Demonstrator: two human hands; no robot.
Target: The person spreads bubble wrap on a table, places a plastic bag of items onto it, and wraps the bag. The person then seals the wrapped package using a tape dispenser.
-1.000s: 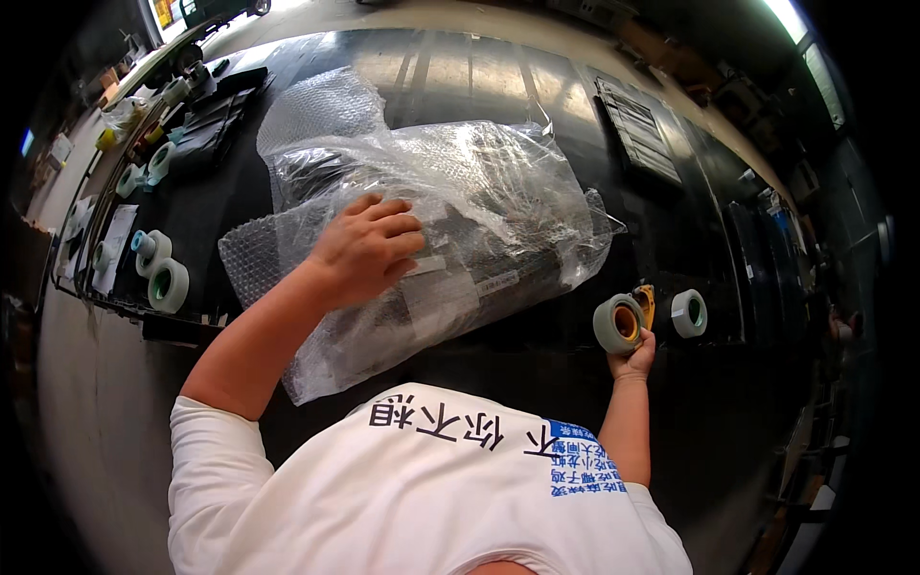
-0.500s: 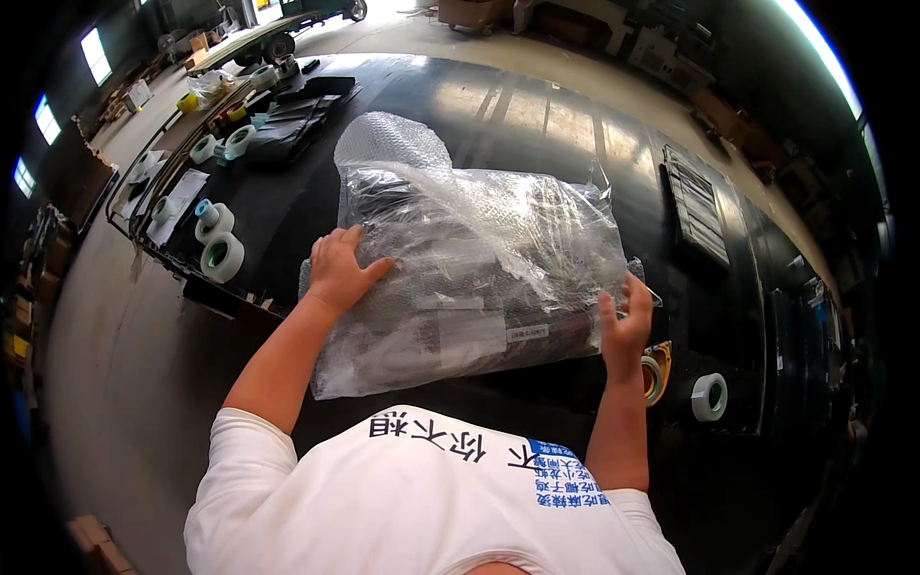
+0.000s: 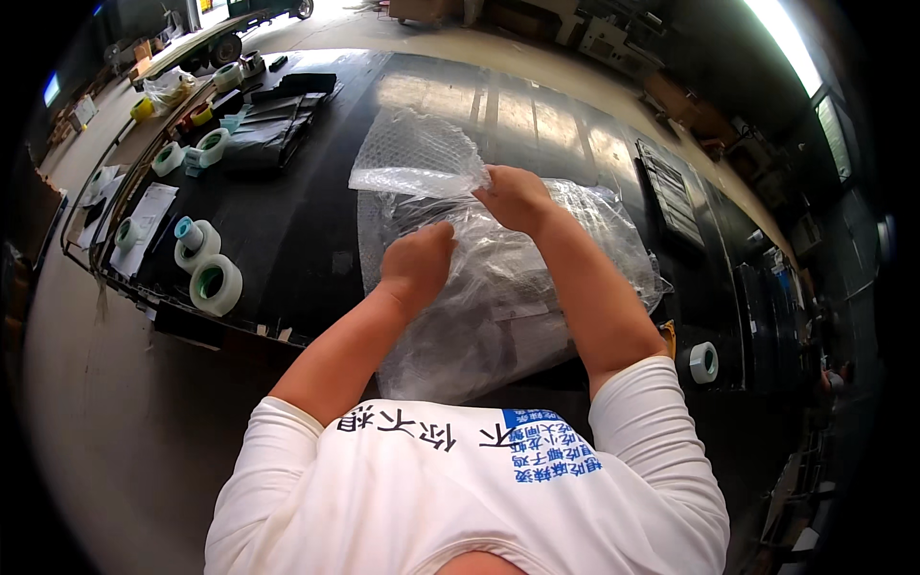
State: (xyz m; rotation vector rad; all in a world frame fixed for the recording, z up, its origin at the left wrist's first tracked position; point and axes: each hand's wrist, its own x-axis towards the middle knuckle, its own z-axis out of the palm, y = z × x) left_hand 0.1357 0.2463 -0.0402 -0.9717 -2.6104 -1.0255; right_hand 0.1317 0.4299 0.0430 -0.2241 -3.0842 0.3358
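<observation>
A flat bundle wrapped in clear bubble wrap (image 3: 450, 331) lies in front of me on a black table (image 3: 326, 206). Dark contents and a pale label show faintly through the wrap. At its far left end, a loose bubble wrap flap (image 3: 414, 144) sticks out beyond the bundle. My right hand (image 3: 515, 198) reaches across and is closed on the edge of that flap. Nearer to me, my left hand (image 3: 419, 262) has its fingers curled against the wrap's upper layer and seems to pinch it. The fingertips of both hands are partly hidden.
Tape rolls (image 3: 217, 286) stand along the table's left edge, near black folded bags (image 3: 273, 129). A dark slatted stack (image 3: 671, 196) lies to the right. Another tape roll (image 3: 704, 362) and a partly hidden yellow tape dispenser (image 3: 668, 337) are at the near right.
My right hand has left the bundle's right edge and crossed to the far-left flap, closing on it. My left hand has moved right and its fingers have curled. The flap's edge is now folded over.
</observation>
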